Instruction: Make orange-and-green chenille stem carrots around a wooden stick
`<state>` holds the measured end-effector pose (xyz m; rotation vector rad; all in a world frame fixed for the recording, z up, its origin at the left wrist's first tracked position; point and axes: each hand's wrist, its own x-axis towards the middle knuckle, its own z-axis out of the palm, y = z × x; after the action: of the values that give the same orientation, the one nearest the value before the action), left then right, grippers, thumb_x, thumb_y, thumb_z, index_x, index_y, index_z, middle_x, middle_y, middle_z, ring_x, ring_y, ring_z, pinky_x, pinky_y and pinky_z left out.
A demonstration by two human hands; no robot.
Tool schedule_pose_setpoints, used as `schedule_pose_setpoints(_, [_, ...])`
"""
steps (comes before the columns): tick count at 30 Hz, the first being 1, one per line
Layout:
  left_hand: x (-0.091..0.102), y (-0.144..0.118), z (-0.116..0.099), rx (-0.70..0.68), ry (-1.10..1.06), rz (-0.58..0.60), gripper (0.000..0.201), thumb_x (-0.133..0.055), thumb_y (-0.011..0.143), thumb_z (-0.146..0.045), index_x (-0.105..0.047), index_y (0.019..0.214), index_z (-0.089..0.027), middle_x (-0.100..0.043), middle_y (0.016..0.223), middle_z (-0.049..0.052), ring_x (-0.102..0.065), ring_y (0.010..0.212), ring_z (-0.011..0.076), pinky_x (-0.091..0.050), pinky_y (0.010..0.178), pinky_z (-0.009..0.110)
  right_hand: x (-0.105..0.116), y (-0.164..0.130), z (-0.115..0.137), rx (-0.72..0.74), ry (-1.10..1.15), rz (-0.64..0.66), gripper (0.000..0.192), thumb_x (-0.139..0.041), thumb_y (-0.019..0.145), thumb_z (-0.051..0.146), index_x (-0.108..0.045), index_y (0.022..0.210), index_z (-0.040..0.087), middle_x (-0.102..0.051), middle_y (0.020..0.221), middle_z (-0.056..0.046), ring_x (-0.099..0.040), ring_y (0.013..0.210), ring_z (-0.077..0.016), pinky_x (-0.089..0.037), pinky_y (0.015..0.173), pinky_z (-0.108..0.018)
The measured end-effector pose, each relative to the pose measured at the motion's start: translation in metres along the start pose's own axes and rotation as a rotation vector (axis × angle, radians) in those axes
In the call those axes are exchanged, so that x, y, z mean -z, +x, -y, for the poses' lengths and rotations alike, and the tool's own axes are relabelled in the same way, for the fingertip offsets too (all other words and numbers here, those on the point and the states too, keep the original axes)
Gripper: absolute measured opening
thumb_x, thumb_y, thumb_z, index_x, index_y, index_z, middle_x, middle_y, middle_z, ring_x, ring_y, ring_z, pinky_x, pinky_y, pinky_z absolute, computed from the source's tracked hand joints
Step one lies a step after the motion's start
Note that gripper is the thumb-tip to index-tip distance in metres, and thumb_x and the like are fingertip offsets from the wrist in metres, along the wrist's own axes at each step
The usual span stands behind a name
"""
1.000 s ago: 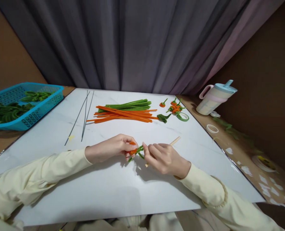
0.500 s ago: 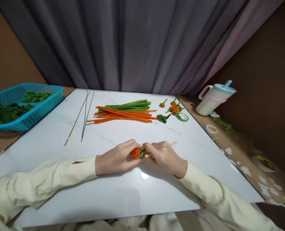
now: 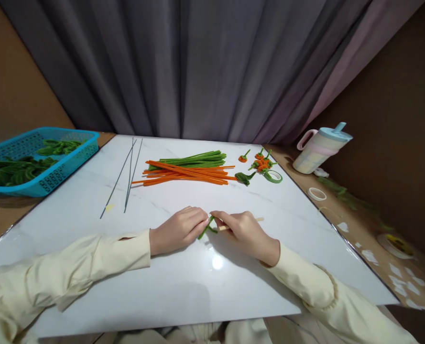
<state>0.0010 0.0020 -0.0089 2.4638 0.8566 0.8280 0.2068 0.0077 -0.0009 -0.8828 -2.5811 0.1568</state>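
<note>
Near the front middle of the white table, my left hand [image 3: 182, 230] is closed, its fingertips on a green pipe cleaner [image 3: 207, 227] with loose ends poking out below. The orange bundle seen earlier in that hand is hidden now. Close beside it, my right hand [image 3: 246, 234] grips a thin wooden stick [image 3: 223, 228], its thumb and forefinger at the green piece. Beyond the hands lie loose orange pipe cleaners [image 3: 187, 174] and green pipe cleaners [image 3: 194, 159].
Small orange-and-green pieces [image 3: 262, 165] lie at the back right near a roll of green tape [image 3: 273, 177]. Dark wires [image 3: 117, 179] rest at left. A blue basket [image 3: 43, 184] holds green pieces. A cup [image 3: 318, 150] stands at right, with a white ring [image 3: 316, 194] nearby.
The orange bundle with its green top, earlier showing at my left fingers, is now out of sight. My left hand has turned over and closed; green ends show between the hands.
</note>
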Motion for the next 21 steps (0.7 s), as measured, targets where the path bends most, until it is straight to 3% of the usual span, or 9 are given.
schedule_pose_setpoints(2, [0.001,0.003,-0.002,0.134,-0.135,0.037,0.027,-0.032,0.093,-0.023,-0.053,0.077,-0.015,-0.058,0.075,0.005,-0.052,0.071,0.0154,-0.042,0.072,0.030,0.000,-0.001,0.001,0.117,-0.187,-0.043,0.027,-0.035,0.089,0.008,-0.052,0.109,0.009,-0.062,0.062,-0.003,-0.053,0.050,-0.0133,-0.033,0.048,-0.023])
schedule_pose_setpoints(5, [0.002,0.008,-0.006,0.417,-0.556,0.096,0.030,-0.037,0.091,-0.029,-0.050,0.067,-0.016,-0.053,0.062,0.000,-0.050,0.059,0.0121,-0.041,0.062,0.025,0.001,0.000,0.003,0.299,-0.418,-0.144,0.027,-0.034,0.091,0.008,-0.052,0.110,0.002,-0.059,0.058,-0.005,-0.052,0.048,-0.0152,-0.032,0.045,-0.027])
schedule_pose_setpoints(9, [0.003,0.013,-0.006,0.665,-1.128,0.153,0.027,-0.049,0.082,-0.029,-0.047,0.059,-0.015,-0.047,0.054,-0.002,-0.046,0.048,0.0092,-0.036,0.050,0.022,0.001,0.002,0.004,0.393,-0.456,-0.236,0.025,-0.033,0.091,0.006,-0.054,0.104,0.002,-0.056,0.056,-0.004,-0.049,0.046,-0.0149,-0.030,0.043,-0.028])
schedule_pose_setpoints(11, [0.004,0.013,-0.003,0.709,-1.248,0.158,0.026,-0.053,0.078,-0.028,-0.048,0.056,-0.014,-0.046,0.053,-0.002,-0.044,0.045,0.0084,-0.034,0.046,0.021,-0.001,0.002,0.004,0.311,-0.322,-0.233,0.024,-0.033,0.091,0.007,-0.055,0.101,0.006,-0.057,0.056,-0.002,-0.048,0.046,-0.0131,-0.028,0.044,-0.027])
schedule_pose_setpoints(17, [0.006,0.015,0.002,0.724,-1.279,0.094,0.028,-0.056,0.075,-0.028,-0.048,0.052,-0.014,-0.043,0.050,-0.003,-0.039,0.046,0.0076,-0.032,0.046,0.020,0.001,0.009,0.006,-0.219,0.296,-0.058,0.019,-0.043,0.085,0.021,-0.059,0.094,0.014,-0.036,0.045,0.008,-0.030,0.040,-0.0074,-0.026,0.045,-0.020])
schedule_pose_setpoints(21, [0.005,0.015,0.001,0.713,-1.278,0.099,0.026,-0.058,0.076,-0.030,-0.053,0.057,-0.013,-0.047,0.053,-0.002,-0.043,0.049,0.0083,-0.033,0.047,0.020,0.012,0.015,0.010,-0.406,0.634,0.049,0.015,-0.045,0.082,0.022,-0.058,0.086,0.015,-0.033,0.046,0.008,-0.027,0.043,-0.0070,-0.025,0.045,-0.019])
